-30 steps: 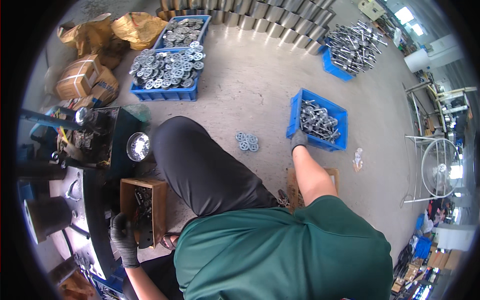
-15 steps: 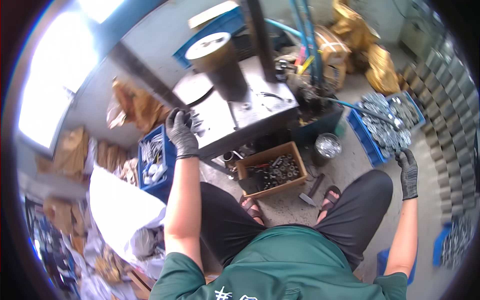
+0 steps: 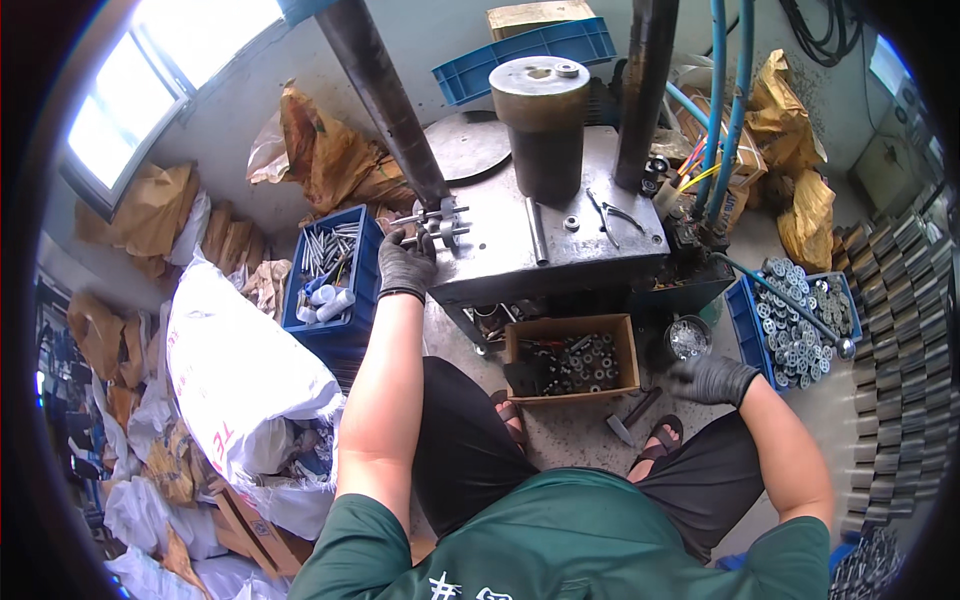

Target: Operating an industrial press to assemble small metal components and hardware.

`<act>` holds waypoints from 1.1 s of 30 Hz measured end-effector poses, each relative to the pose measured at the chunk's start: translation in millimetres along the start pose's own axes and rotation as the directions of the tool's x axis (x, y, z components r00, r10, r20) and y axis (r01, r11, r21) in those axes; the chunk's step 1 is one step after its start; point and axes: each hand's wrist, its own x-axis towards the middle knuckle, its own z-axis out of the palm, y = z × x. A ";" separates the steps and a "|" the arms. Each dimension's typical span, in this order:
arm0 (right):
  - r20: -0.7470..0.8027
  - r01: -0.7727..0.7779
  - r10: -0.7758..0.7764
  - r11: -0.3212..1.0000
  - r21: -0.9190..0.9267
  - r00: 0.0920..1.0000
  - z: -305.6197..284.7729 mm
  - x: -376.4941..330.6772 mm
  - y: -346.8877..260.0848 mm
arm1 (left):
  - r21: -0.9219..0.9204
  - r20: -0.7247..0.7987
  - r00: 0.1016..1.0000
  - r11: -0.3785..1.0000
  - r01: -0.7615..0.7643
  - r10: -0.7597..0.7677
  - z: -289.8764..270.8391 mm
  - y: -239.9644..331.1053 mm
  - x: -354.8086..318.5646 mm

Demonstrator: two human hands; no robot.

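Note:
My left hand [image 3: 405,268], in a grey glove, is at the left corner of the steel press table [image 3: 490,262]. Its curled fingers pinch the end of a thin metal rod [image 3: 424,238] that carries round dark pieces. A similar rod with discs [image 3: 432,213] lies just beyond it. Gloved in grey as well, my right hand [image 3: 712,378] hovers beside a round metal can [image 3: 688,338] of small shiny parts, right of the cardboard box [image 3: 572,398]. Motion smears its fingers, and whether anything is in them I cannot make out.
A thick steel cylinder [image 3: 545,150], pliers [image 3: 612,218], a short bar [image 3: 537,230] and a small ring [image 3: 571,223] are on the table. Blue bins flank it: rods in the left bin [image 3: 322,330], toothed discs in the right bin [image 3: 748,325]. A hammer [image 3: 632,415] lies between my feet.
My right hand has come left from the bin of discs to near the can. My left hand stays by the rods at the table corner. The whole view has swung leftward.

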 end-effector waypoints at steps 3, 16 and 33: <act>0.345 -0.044 0.100 0.985 -0.166 0.933 -2.8 3.5 -10.9 | 0.051 0.007 1.000 0.999 -0.007 0.007 0.2 1.4 -9.5; 0.039 0.091 -0.089 0.994 -0.053 0.995 -3.2 26.2 -13.1 | 0.462 0.396 0.866 0.748 -0.477 0.307 50.6 -62.9 -65.5; -0.582 0.152 -0.236 0.970 -0.191 0.778 -66.1 188.6 -103.6 | 0.689 0.576 0.811 0.472 -0.550 0.103 45.5 -85.4 -28.7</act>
